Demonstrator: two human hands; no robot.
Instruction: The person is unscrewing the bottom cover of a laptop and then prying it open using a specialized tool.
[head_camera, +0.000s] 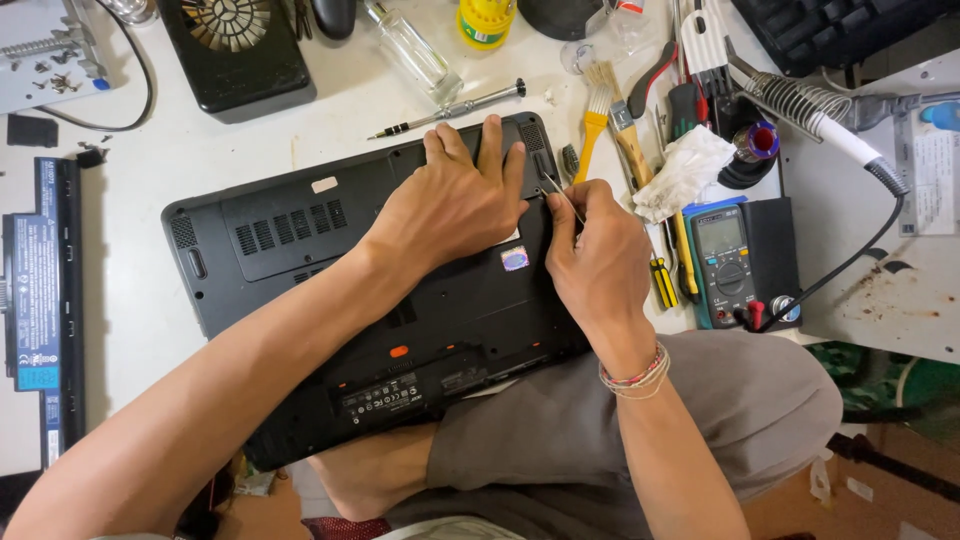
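Note:
A black laptop (300, 250) lies upside down, its near edge resting on my knee and its far part on the white table. My left hand (455, 195) presses flat on its underside near the far right corner. My right hand (595, 250) pinches thin metal tweezers (560, 195), whose tips touch the laptop's right edge by a small slot.
A loose screwdriver (450, 110) lies just beyond the laptop. To the right are brushes (600, 110), a crumpled tissue (685, 170), a multimeter (735, 260) and a soldering iron (850, 145). A laptop battery (40, 300) lies at the left, a black fan unit (235, 50) at the back.

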